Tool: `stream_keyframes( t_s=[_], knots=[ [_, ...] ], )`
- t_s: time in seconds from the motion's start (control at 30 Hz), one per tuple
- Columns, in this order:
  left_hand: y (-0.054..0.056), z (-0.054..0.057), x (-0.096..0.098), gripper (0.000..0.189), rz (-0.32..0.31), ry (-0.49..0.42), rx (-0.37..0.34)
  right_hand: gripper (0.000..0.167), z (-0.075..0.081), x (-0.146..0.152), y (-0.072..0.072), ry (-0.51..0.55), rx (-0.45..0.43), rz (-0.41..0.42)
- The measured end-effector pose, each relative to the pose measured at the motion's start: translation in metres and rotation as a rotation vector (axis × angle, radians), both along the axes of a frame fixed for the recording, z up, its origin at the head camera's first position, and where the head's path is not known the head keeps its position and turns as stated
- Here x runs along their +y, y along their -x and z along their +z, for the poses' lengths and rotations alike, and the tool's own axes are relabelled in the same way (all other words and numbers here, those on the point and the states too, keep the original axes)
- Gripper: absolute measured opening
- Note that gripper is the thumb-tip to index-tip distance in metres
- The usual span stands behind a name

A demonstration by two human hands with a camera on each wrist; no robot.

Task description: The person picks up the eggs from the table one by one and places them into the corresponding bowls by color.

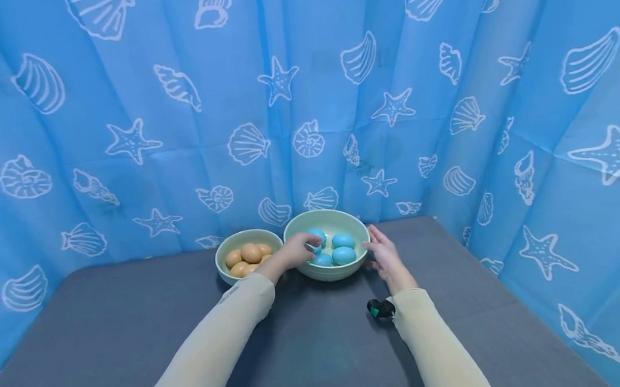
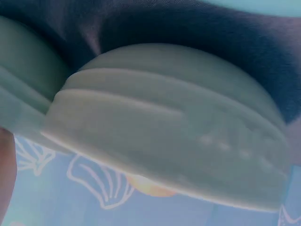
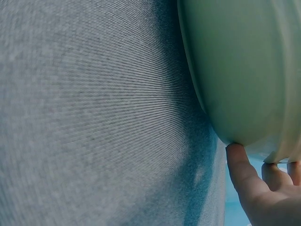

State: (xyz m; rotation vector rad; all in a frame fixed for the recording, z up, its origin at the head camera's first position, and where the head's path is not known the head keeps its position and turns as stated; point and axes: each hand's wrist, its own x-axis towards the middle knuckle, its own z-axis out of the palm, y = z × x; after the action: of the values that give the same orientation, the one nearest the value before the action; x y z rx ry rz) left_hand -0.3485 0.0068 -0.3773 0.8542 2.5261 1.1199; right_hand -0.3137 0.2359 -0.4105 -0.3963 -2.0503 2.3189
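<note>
A large pale green bowl (image 1: pixel 330 272) on the table holds several blue eggs (image 1: pixel 344 255). My left hand (image 1: pixel 295 250) reaches over its left rim, fingers and thumb curled about a blue egg (image 1: pixel 316 249) at that side. In the left wrist view this hand is mostly out of frame. From the right, my right hand (image 1: pixel 384 254) holds the large bowl's side. The right wrist view has its thumb (image 3: pixel 239 162) low on the bowl's outer wall and other fingers higher up. Left of the large bowl stands a smaller pale green bowl (image 2: pixel 155 127) with several brown eggs (image 1: pixel 251 253), partly behind my left forearm.
Both bowls stand close together near the back of the grey cloth-covered table (image 1: pixel 321 348). Blue curtains (image 1: pixel 303 98) with white shell and starfish prints hang behind and to the right. A small black device (image 1: pixel 380 308) is strapped at my right wrist.
</note>
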Motion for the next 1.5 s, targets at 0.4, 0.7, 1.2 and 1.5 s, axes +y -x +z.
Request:
stream_keyframes(
  t_s=[0.4,0.7,1.2,1.5],
  knots=[
    [-0.038,0.009,-0.039,0.038,0.081,-0.211,0.0,0.065,-0.002,0.003,0.002,-0.007,-0.002,0.002],
    [-0.061,0.008,-0.069,0.036,0.149,-0.218,-0.013,0.063,0.001,0.005,0.003,0.002,-0.004,0.001],
    [-0.086,-0.006,-0.108,0.035,0.195,-0.252,0.039,0.064,0.0,0.006,0.004,0.023,-0.005,0.016],
    [-0.104,-0.013,-0.133,0.042,0.247,-0.189,-0.039,0.064,0.0,0.001,0.002,-0.005,0.018,0.019]
  ],
)
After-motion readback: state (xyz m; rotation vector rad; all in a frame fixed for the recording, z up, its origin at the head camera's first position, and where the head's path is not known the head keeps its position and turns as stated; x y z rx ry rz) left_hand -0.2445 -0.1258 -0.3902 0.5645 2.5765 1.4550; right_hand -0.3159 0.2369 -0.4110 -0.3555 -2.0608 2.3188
